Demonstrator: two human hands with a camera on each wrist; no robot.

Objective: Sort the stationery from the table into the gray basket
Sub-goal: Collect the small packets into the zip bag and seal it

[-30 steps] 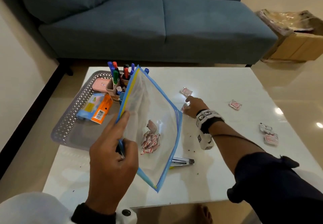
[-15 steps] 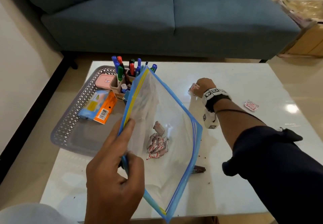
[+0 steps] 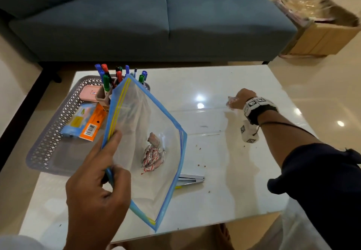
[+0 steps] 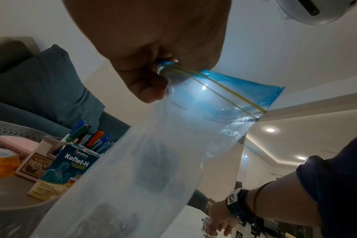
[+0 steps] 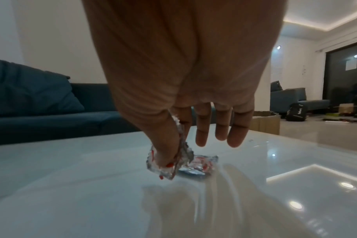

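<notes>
My left hand (image 3: 101, 173) pinches the blue, yellow-striped rim of a clear zip pouch (image 3: 144, 132) and holds it up over the table's near left. Several red-and-white crinkly packets (image 3: 153, 157) lie inside the pouch. My right hand (image 3: 237, 100) is at the far right of the white table (image 3: 214, 171), thumb and forefinger pinching clear red-printed packets (image 5: 169, 162); another packet (image 5: 202, 165) lies on the table just behind them. The gray basket (image 3: 50, 134) stands at the table's left with a pen holder (image 3: 105, 95), a pink case (image 3: 90, 92) and an orange-and-blue pack (image 3: 86, 121) in it.
A metal clip-like tool (image 3: 192, 179) lies on the table, partly under the pouch. A Koflet-H box (image 4: 65, 169) stands beside the pen holder. A blue sofa (image 3: 156, 15) runs behind the table and a cardboard box (image 3: 322, 35) sits on the floor at the right.
My right hand has moved right along the far side of the table, and it holds crinkly packets. The pouch stays held up in my left hand.
</notes>
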